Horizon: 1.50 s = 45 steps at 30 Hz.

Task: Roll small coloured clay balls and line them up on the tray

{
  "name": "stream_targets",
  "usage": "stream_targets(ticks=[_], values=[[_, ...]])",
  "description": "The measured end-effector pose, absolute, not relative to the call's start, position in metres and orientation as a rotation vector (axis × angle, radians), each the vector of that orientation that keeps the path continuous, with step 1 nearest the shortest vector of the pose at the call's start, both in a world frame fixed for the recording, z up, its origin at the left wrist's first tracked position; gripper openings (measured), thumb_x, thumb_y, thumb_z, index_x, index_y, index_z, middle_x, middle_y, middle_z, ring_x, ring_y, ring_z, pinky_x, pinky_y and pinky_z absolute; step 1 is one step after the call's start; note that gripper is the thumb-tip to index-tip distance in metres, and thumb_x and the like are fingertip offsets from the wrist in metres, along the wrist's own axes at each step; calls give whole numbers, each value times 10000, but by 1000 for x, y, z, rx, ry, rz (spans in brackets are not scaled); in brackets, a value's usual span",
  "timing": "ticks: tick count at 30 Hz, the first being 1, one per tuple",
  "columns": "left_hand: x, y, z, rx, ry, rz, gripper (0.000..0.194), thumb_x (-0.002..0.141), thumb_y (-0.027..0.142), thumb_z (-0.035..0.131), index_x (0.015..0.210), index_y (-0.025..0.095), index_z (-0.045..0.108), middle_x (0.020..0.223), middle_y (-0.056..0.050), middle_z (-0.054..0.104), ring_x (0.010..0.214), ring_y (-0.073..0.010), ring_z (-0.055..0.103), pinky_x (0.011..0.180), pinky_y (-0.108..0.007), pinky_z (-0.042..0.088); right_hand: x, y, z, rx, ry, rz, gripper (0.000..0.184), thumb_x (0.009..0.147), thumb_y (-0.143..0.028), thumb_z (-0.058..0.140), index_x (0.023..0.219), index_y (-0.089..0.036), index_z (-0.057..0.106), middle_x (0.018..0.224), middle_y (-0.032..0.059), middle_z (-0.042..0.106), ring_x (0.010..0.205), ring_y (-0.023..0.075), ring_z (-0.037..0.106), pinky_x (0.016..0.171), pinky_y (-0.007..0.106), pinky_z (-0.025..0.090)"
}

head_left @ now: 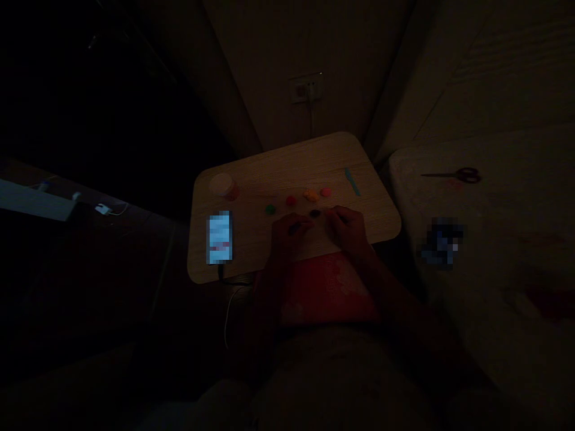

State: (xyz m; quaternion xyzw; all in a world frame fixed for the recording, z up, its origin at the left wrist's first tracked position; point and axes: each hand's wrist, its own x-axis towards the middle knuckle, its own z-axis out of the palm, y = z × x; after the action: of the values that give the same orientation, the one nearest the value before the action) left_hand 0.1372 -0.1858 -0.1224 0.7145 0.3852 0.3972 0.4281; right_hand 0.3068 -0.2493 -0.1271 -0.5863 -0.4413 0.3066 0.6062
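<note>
In dim light, my left hand [291,230] rests over the front of the small wooden table, its fingers curled in; whatever they hold, if anything, is too dark to see. Facing it, my right hand [347,224] has its fingers drawn together in a pinch, their contents hidden. A dark lump [315,213] lies between the two hands. Behind them sit several small soft-looking lumps: a green lump [270,209], a red lump [291,200], a yellow-orange lump [310,195] and a pink lump [326,192]. A teal flat knife-shaped tool [353,182] lies farther right.
At the table's [251,173] left stand a pale-lidded tub [222,185] and a lit phone [219,237] with a cable. Scissors [453,175] and a blurred item [444,242] lie on a pale surface to the right. A red seat-like surface [327,287] is below my forearms.
</note>
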Motion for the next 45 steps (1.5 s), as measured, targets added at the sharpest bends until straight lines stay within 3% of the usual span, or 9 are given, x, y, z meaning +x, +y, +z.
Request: stream_targets(ticks=[4, 10, 15, 19, 22, 29, 34, 38, 45], values=[[136, -186, -123, 1783, 934, 992, 180, 878, 320, 730, 797, 169, 787, 826, -44, 778, 784, -179, 707, 758, -277, 534, 308, -247, -132, -1317, -1040, 685, 390, 975, -461, 576, 669, -222, 542, 580, -27, 480, 532, 123, 431, 504, 255, 353], [136, -187, -124, 1757, 926, 1002, 210, 942, 314, 650, 964, 170, 802, 868, -50, 793, 812, -188, 724, 806, -292, 561, 307, -245, -140, -1265, -1034, 755, 176, 931, -383, 643, 950, -224, 718, 792, 22, 703, 626, 148, 598, 554, 257, 463], [136, -187, -124, 1694, 898, 1038, 187, 918, 308, 686, 1002, 174, 785, 954, -72, 807, 889, -196, 748, 836, -293, 577, 307, -245, -140, -1229, -1019, 710, 150, 891, -341, 697, 961, -232, 774, 958, 58, 789, 848, 207, 734, 727, 319, 578], [137, -187, -124, 1665, 902, 1057, 243, 928, 336, 684, 1091, 179, 771, 971, -82, 809, 863, -191, 749, 821, -299, 589, 308, -245, -137, -1248, -1053, 666, 155, 845, -310, 748, 974, -241, 800, 997, 58, 811, 905, 222, 756, 825, 352, 599], [137, -187, -124, 1665, 934, 1062, 238, 930, 358, 681, 1049, 179, 784, 953, -78, 811, 847, -190, 745, 818, -303, 593, 309, -245, -136, -1257, -1092, 647, 159, 853, -300, 748, 990, -251, 814, 1021, 56, 815, 939, 219, 757, 862, 355, 598], [136, -188, -120, 1693, 937, 985, 176, 912, 295, 679, 952, 175, 802, 918, -66, 813, 810, -188, 730, 796, -298, 587, 307, -245, -135, -1305, -1023, 685, 90, 794, -297, 792, 858, -236, 809, 908, 45, 814, 832, 211, 748, 802, 342, 596], [136, -188, -121, 1701, 949, 987, 132, 875, 280, 714, 907, 179, 792, 892, -48, 799, 753, -169, 697, 751, -279, 559, 306, -245, -133, -1354, -963, 687, 126, 714, -291, 827, 765, -208, 746, 770, 17, 757, 678, 168, 662, 639, 283, 521], [136, -187, -123, 1731, 955, 1001, 136, 833, 307, 758, 847, 173, 777, 844, -38, 775, 775, -172, 675, 740, -270, 532, 305, -246, -133, -1327, -954, 699, 138, 738, -329, 809, 757, -212, 739, 712, 8, 720, 634, 157, 615, 582, 271, 478], [135, -188, -121, 1759, 946, 1000, 193, 799, 353, 773, 731, 179, 725, 723, -7, 684, 639, -131, 548, 612, -252, 432, 303, -247, -130, -1331, -951, 756, 163, 750, -364, 809, 759, -216, 742, 623, -11, 659, 548, 135, 540, 504, 250, 407]])
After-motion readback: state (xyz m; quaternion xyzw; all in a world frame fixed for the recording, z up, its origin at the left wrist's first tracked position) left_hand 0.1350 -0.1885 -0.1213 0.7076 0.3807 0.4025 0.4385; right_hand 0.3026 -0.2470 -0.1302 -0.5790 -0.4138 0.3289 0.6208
